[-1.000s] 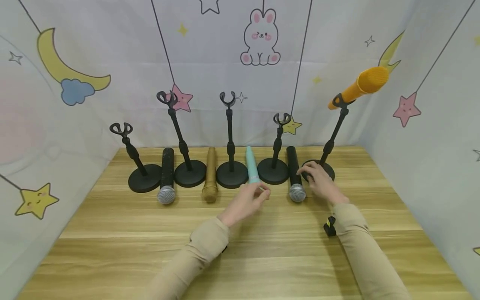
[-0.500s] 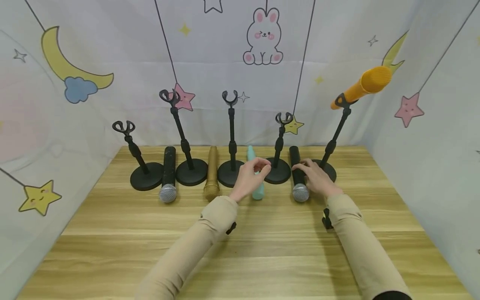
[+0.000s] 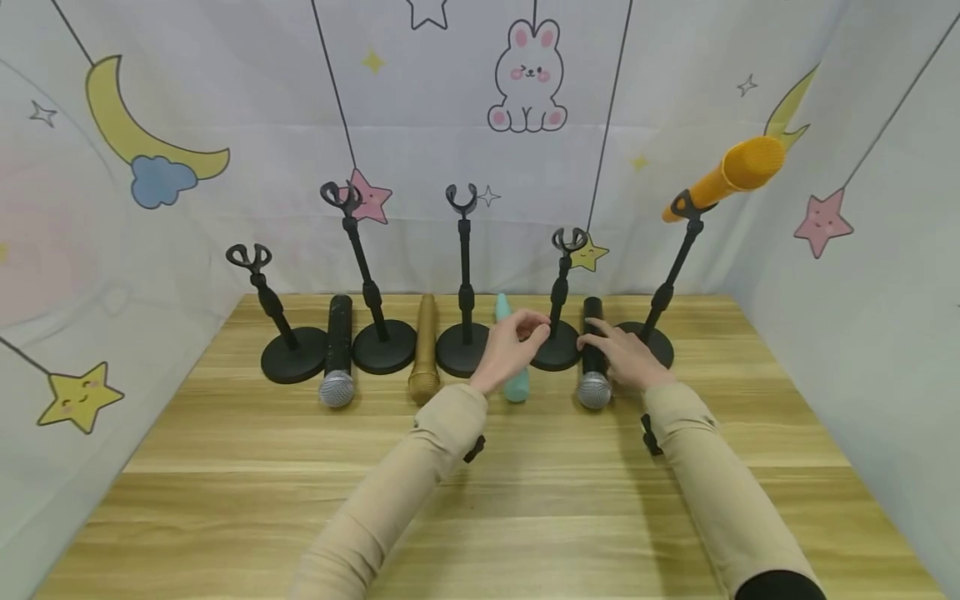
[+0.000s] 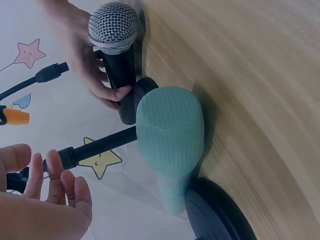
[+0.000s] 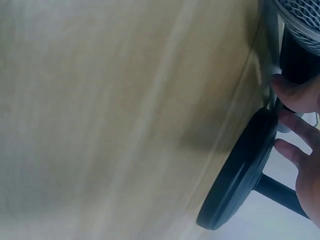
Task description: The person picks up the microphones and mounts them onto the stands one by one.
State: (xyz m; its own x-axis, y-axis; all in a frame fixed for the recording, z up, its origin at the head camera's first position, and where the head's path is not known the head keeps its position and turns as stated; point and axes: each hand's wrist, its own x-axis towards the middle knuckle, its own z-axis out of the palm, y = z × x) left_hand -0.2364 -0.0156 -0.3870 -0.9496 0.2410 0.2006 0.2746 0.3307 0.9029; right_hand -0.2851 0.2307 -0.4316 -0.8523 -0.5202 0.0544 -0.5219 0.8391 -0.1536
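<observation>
My right hand [image 3: 626, 354] grips the handle of a black microphone [image 3: 594, 387] with a silver mesh head, lying on the table. In the left wrist view its fingers [image 4: 112, 94] curl over the handle just below the head. My left hand [image 3: 512, 346] hovers, fingers loosely bent and holding nothing, above a mint-green microphone [image 3: 516, 387], partly hiding it. Its fingertips are near the pole of a short black microphone stand [image 3: 560, 292], which passes behind the fingers in the left wrist view. An orange microphone [image 3: 727, 175] rests tilted in the clip of the rightmost stand [image 3: 660, 300].
Further left stand three more black stands, one in the centre [image 3: 466, 283], one taller [image 3: 367, 287] and one short [image 3: 273, 308]. Between them lie a gold microphone [image 3: 424, 350] and another black microphone [image 3: 337, 350]. A printed cloth [image 3: 420, 100] backs the wooden table [image 3: 525, 517].
My left hand has moved up and right, past the mint-green microphone toward the short stand. My right hand has shifted left from the rightmost stand's base onto the black microphone, and now grips it.
</observation>
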